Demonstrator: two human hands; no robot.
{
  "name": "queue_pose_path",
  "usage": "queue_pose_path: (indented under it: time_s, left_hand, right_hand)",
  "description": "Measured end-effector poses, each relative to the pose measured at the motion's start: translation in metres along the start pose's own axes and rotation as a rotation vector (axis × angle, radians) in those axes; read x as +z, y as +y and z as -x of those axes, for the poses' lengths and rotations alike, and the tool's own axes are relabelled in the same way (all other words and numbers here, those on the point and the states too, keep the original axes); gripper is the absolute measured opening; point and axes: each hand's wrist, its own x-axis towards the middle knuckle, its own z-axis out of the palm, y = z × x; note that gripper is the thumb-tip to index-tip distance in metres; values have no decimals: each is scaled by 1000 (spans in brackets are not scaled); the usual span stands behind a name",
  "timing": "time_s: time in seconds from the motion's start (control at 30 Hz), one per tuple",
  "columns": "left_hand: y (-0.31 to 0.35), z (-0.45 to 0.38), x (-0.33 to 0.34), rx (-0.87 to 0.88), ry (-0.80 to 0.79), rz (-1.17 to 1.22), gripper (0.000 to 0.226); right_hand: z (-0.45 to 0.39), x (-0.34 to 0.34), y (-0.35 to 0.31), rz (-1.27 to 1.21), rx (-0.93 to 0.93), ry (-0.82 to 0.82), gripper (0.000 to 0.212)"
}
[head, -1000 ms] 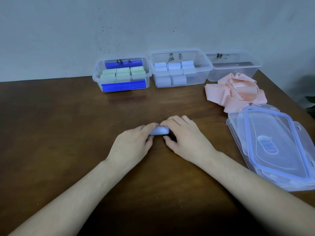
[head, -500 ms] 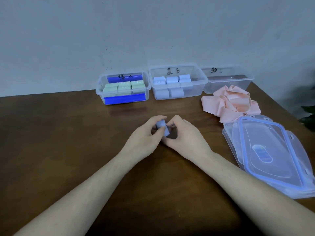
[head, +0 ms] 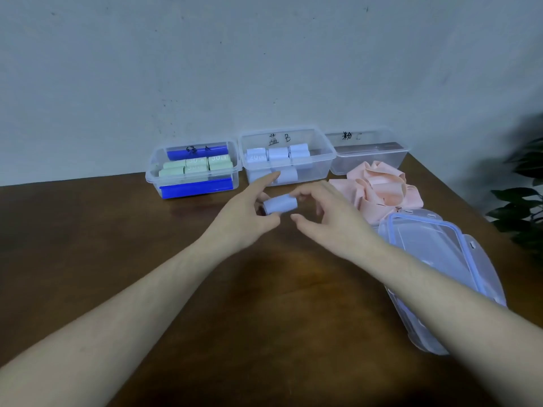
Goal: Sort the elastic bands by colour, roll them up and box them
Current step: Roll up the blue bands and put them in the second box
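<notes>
The middle box (head: 286, 155), marked B, serves as the landmark. It holds several pale blue rolls (head: 278, 154), stacked against its back wall and front. To its left, the green box (head: 192, 168) carries a set of green rolls (head: 194, 165) lying between two dark blue strips, so that colour looks finished. To its right, the third box (head: 368, 154), marked C, shows no rolls; a dark flat thing lies inside it, too unclear to name.

In front of the middle box, above the bench (head: 88, 245), the left hand (head: 244, 218) pinches one more blue roll (head: 280, 204) between thumb and curled fingers, with its forefinger stretched out toward the box. The right hand (head: 326, 218) is just beside the roll's far end, its fingers loosely spread and its thumb apart; whether a fingertip touches the roll I cannot tell. The roll looks tightly wound and ready to drop into the middle box.

In front of the third box, a heap of loose pink bands (head: 379, 190) lies unrolled on the bench. Nearer than that heap, clear lids (head: 440, 259) with blue seals are stacked.

My judgement: green is done, blue is nearly done with this roll left to place, and pink is wholly untouched. Rolling the pink bands, boxing them and probably fitting the lids remain, so the task stands somewhat past halfway.
</notes>
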Motion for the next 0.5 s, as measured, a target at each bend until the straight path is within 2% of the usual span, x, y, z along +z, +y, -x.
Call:
queue_pose_path:
  time_s: [0.1,0.5]
  left_hand:
    - [9,-19,-3,26,-13,-76,71]
    - [19,-126,-4,142,70,23,64]
  right_hand:
    - [-20,-15,7,107,-52,-21,42]
    - [-136,-63,46,328,-56,-220,31]
